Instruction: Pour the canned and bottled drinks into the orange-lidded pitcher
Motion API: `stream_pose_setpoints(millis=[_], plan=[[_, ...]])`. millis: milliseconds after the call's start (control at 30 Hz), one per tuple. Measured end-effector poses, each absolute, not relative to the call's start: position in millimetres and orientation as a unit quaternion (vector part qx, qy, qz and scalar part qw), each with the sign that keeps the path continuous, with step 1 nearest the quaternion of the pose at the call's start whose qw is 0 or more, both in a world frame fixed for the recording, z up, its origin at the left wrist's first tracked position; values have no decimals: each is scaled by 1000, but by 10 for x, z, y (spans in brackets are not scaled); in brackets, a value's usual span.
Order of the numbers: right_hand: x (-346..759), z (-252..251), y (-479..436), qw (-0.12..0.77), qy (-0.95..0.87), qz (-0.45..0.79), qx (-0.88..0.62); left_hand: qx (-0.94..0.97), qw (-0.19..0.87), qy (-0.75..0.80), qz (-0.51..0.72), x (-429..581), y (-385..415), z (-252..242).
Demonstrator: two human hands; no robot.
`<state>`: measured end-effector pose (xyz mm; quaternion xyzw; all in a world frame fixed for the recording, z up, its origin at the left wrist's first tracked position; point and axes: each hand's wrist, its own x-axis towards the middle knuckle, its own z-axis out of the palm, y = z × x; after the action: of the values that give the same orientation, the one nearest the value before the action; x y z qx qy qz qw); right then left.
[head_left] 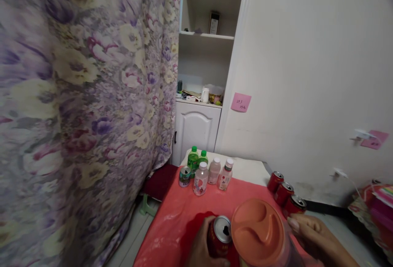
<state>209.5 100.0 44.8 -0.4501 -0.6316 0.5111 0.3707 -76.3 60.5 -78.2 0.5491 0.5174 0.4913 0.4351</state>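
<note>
Dark-red drink can (220,245), silver top opened, is sitting beside an orange-lidded pitcher (258,232) at the red-covered table (172,223) | left hand (201,243): clasping the can | right hand (315,233): curling near the pitcher, grip unclear

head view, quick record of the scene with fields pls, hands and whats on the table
left hand: left hand wrapped around an opened red can
right hand: right hand beside the orange-lidded container; contact unclear
container: next to the held can, lid on
far end: small can, two green-capped bottles, three white-capped bottles
right edge: three red cans in a row
cover: red sheet
left background: floral curtain
</note>
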Motion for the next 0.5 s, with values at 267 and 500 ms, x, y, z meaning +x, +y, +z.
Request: stream_pose_setpoints(millis=[267, 500], plan=[[2082, 488, 999, 367, -639, 494, -462, 540, 468, 491, 498, -779, 622, -761], [2073, 522, 993, 367, -644, 488, -461, 540, 460, 495, 501, -757, 597, -749]])
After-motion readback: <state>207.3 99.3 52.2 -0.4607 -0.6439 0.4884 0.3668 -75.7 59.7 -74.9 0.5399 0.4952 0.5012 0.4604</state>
